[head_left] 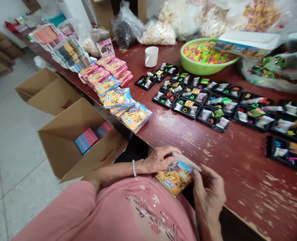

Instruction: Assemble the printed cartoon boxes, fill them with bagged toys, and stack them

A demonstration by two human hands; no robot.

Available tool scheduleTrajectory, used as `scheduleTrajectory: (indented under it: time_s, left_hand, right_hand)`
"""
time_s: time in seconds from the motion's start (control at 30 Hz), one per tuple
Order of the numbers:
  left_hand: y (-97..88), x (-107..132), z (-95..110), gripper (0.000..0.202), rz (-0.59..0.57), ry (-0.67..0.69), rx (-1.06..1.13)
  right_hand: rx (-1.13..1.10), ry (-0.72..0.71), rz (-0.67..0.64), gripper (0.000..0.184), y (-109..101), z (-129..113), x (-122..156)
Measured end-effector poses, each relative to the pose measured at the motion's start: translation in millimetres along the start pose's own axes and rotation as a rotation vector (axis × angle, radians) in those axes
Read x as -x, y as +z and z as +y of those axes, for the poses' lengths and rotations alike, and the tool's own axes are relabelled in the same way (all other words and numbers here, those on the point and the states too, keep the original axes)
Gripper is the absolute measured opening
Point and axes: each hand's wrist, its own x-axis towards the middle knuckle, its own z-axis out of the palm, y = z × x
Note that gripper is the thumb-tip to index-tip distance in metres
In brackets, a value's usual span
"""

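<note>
A small printed cardboard box [175,176], blue and yellow with a cartoon picture, is held in front of my body at the table's edge. A pale flap stands up along its far side. My left hand [161,159], with a beaded bracelet at the wrist, closes on the box's upper left corner. On the other side, my right hand [210,189] pinches the flap's right end between thumb and fingers. What is inside the box is hidden. Finished-looking boxes of the same print [135,116] lie in a pile on the table to the left.
Black compartment trays [214,115] with small packets and bright trinkets fill the table's right. Behind them are a green basin [201,68], a white mug [151,57] and plastic bags [158,32]. Pink boxes [98,75] are stacked left. Open cartons [63,134] stand on the floor.
</note>
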Motion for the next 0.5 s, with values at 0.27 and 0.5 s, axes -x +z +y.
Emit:
scheduleTrajectory:
  time_s: [0.27, 0.5]
  left_hand:
    - [-26.0, -9.1, 10.9, 0.022, -0.295, 0.06, -0.015]
    - [-26.5, -18.7, 25.0, 0.022, -0.307, -0.178, 0.116]
  right_hand:
    - [-0.076, 0.038, -0.378, 0.03, -22.6, 6.8, -15.2]
    - [-0.172, 0.277, -0.423, 0.031, -21.4, -9.7, -30.8]
